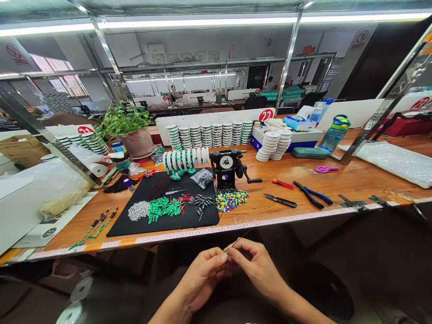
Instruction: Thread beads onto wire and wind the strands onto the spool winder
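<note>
In front of the table edge, my left hand [206,270] and my right hand [259,266] meet with thumbs and fingers pinched together. A thin dark line [240,239] runs between the fingertips and sticks out above the right one. A tiny green piece [227,254] shows at the pinch; its kind is too small to make out. Nearest on the table is a black mat [135,230] bearing green sticks [165,209], silvery beads [138,211] and black-and-white pieces [201,203]. Multicoloured beads [232,200] are heaped to the mat's right.
A hand-cranked winder [227,168] carries a row of white spools [185,158]. To the right lie snips [280,200], blue-handled pliers [310,194] and a red tool [282,183]. Stacked spools [212,136], a potted plant [130,130] and a water bottle [335,134] stand behind.
</note>
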### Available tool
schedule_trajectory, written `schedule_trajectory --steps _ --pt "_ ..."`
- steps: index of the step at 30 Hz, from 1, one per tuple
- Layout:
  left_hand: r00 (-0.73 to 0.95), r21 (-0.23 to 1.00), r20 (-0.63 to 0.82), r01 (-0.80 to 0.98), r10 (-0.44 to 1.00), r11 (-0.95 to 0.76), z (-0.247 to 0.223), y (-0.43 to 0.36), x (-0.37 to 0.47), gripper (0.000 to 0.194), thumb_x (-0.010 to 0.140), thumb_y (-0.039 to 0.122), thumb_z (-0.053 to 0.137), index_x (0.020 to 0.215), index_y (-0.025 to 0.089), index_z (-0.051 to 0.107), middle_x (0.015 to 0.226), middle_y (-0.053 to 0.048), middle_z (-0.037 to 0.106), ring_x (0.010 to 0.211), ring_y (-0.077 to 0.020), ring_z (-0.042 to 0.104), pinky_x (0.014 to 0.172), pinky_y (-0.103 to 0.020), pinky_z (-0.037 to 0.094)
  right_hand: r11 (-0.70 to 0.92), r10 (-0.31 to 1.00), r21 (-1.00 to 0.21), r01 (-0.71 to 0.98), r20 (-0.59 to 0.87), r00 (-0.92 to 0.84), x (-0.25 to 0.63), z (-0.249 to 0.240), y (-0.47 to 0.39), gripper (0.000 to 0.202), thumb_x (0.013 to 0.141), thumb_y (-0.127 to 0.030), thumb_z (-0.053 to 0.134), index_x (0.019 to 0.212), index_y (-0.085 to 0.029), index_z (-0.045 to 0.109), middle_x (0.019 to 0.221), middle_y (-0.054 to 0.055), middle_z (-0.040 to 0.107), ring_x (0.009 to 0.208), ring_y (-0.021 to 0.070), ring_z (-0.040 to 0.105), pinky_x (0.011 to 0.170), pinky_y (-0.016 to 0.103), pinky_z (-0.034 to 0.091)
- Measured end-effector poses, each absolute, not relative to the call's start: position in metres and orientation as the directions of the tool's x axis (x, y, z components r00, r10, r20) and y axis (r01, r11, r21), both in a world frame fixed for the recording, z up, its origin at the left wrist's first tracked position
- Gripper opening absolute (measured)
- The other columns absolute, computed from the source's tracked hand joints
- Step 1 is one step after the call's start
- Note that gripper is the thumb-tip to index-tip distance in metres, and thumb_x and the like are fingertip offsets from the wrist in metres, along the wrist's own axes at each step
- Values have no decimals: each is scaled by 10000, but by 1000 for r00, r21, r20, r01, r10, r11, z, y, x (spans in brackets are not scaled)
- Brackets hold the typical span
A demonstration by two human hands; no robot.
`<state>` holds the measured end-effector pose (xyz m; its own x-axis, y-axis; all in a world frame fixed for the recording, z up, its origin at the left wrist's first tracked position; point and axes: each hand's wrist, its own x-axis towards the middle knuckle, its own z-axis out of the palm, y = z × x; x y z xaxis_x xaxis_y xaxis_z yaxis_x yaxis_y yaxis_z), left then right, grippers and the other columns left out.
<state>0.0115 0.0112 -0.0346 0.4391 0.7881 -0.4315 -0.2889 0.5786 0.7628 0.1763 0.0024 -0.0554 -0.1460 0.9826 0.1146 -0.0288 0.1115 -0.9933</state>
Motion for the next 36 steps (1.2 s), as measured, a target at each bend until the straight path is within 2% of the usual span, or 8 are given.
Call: schedule_trajectory --steps 7,11,14,22,29,31,33,36 --pt "391 815 -456 -177 799 551 -31 11 13 407 640 469 897 713 121 699 755 -48 657 714 -116 588 685 -215 447 126 971 -992 -27 129 -202 184 -58 5 316 923 -447 640 790 -188 764 812 49 729 763 179 653 725 274 494" --pt "337 901 -410 7 848 434 -32 10 14 464 672 562 842 743 123 706 666 -35 672 560 -96 550 584 -217 389 -8 977 -997 -82 10 -215 183 -61 9 308 881 -451 691 775 -165 736 768 28 707 741 161 613 705 261 464" --pt "325 909 -403 30 855 416 -33 11 13 459 694 561 824 755 115 731 652 -38 668 539 -86 520 566 -215 367 -91 977 -985 -144 -61 -205 180 -63 9 346 862 -481 701 755 -153 723 714 15 677 672 141 571 644 250 438" --pt "328 892 -428 2 842 452 -31 10 13 499 665 587 831 780 119 700 725 -66 699 580 -110 593 578 -215 414 97 979 -994 -52 105 -178 180 -62 8 309 887 -467 678 793 -185 762 795 42 709 782 186 634 754 298 474" --pt "267 971 -238 33 934 238 -33 7 15 494 756 621 740 757 143 616 731 -40 645 691 -151 583 683 -268 473 -121 972 -941 -316 -47 -231 164 -68 8 419 835 -565 703 755 -155 677 668 10 630 622 146 572 625 274 480" --pt "257 981 -190 29 948 189 -31 5 12 451 794 579 722 725 162 564 697 -8 591 679 -136 534 672 -252 453 -1 969 -977 -214 51 -240 163 -64 10 384 883 -530 666 771 -163 679 697 14 638 644 152 591 636 276 485" --pt "253 982 -181 -11 950 190 -28 3 8 426 804 550 717 715 174 537 709 -4 582 684 -138 526 666 -250 451 256 941 -967 8 248 -230 166 -57 18 299 951 -443 606 840 -181 697 783 30 661 721 168 618 675 285 483" --pt "208 975 -153 -125 966 182 -23 1 -1 358 814 500 707 741 185 554 819 -28 624 755 -164 574 685 -260 478 613 786 -694 378 585 -200 172 -45 48 208 1018 -292 508 992 -186 685 909 68 672 864 210 613 762 332 463"
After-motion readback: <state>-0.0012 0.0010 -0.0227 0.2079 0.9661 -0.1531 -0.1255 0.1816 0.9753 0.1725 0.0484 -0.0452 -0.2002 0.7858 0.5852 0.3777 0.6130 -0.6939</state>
